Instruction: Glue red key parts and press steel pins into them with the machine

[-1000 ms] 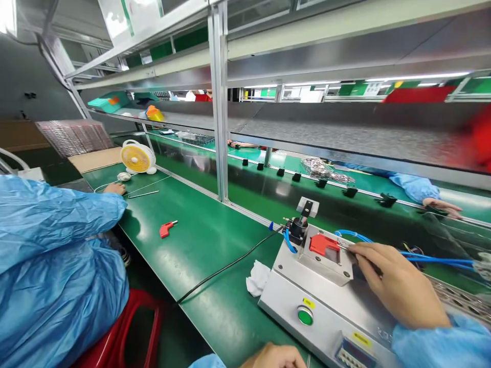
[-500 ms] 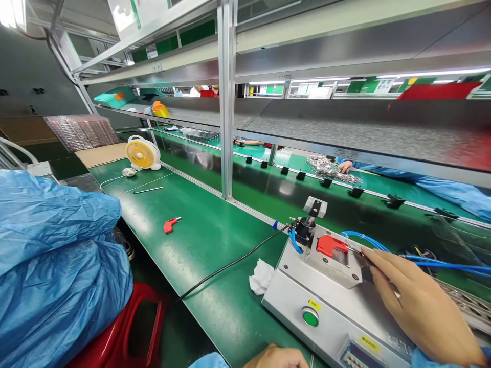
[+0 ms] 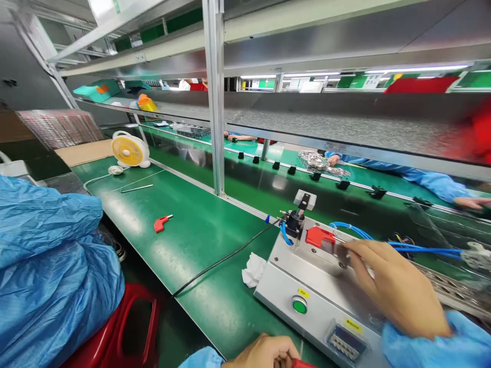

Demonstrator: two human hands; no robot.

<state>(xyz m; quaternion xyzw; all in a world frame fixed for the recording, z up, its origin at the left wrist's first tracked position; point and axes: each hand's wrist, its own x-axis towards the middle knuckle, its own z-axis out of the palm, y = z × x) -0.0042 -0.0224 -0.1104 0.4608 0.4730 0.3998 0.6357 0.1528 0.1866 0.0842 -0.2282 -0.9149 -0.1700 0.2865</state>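
The red plastic part [image 3: 319, 237] is sitting on top of the grey metal box [image 3: 307, 276], just behind the green button [image 3: 299, 305]. Its long side is running left to right, with a thin metal pin sticking out toward the right hand [image 3: 391, 286]. The fingers are pinching together on that pin. If they are tugging crooked, the pin may bend or the part may pop off. The left hand [image 3: 264, 352], near the box's front edge, is curled shut on something red [image 3: 303, 364].
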